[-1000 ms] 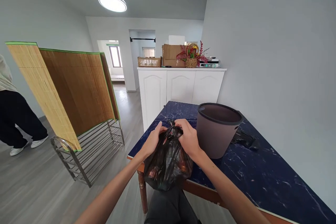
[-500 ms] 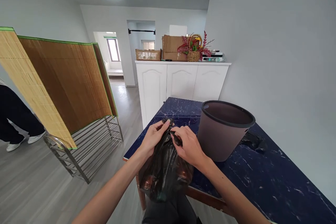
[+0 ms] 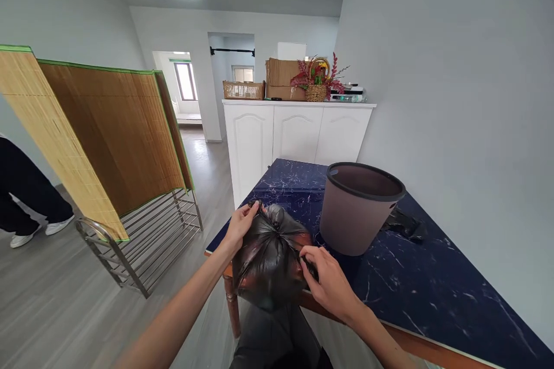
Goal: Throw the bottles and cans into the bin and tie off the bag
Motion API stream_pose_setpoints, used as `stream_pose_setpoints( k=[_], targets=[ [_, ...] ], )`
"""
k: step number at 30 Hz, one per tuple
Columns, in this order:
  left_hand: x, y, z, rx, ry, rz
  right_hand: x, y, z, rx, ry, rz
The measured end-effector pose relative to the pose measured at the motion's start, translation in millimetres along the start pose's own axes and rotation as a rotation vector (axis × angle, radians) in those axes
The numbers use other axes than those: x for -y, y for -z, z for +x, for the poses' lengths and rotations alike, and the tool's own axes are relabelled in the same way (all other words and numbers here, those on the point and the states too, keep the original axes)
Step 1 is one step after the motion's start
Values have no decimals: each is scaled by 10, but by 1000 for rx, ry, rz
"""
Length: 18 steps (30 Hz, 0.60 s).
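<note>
A filled black plastic bag (image 3: 270, 268) hangs at the near edge of the table, its neck drawn together into a knot at the top. My left hand (image 3: 242, 225) pinches one end of the bag at the upper left. On the other side, my right hand (image 3: 326, 277) has its fingers closed on the opposite end. Reddish-brown contents show faintly through the thin plastic. Just right of the bag stands a brownish-purple trash bin (image 3: 357, 219) with a black rim, upright on the table.
The blue marble-patterned table (image 3: 415, 300) runs along the right wall. Crumpled black plastic (image 3: 404, 225) lies behind the bin. A metal rack (image 3: 160, 242) with a bamboo mat (image 3: 116, 138) stands left. White cabinets (image 3: 298, 132) are beyond; a person's legs (image 3: 30, 184) show far left.
My hands have moved apart, left hand leftward and right hand down to the right, pulling the bag's ends outward. The gathered neck has tightened into a knot and the bag's top has spread.
</note>
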State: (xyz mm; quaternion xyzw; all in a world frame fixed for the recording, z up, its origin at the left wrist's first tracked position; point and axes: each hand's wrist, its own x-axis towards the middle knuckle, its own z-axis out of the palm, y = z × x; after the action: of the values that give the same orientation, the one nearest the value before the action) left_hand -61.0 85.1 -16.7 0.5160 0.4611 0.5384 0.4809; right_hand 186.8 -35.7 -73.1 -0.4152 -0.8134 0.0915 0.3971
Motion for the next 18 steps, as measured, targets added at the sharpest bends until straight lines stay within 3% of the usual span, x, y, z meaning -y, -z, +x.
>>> stream_pose_setpoints(
  k=[5,8,12,15,18],
  targets=[
    [65,29,-144,-21,-14,49,210,108,266,-100,-201,-60],
    [68,73,-217,-35,-40,91,278,18,577,-116,-207,-144],
    [40,180,-313,-37,-79,169,240,-166,888,-40,-152,-198],
    [25,340,-391,-41,-115,242,252,-163,895,-7,-101,-197],
    [76,562,-450,-86,-146,334,343,25,718,-33,-70,-184]
  ],
)
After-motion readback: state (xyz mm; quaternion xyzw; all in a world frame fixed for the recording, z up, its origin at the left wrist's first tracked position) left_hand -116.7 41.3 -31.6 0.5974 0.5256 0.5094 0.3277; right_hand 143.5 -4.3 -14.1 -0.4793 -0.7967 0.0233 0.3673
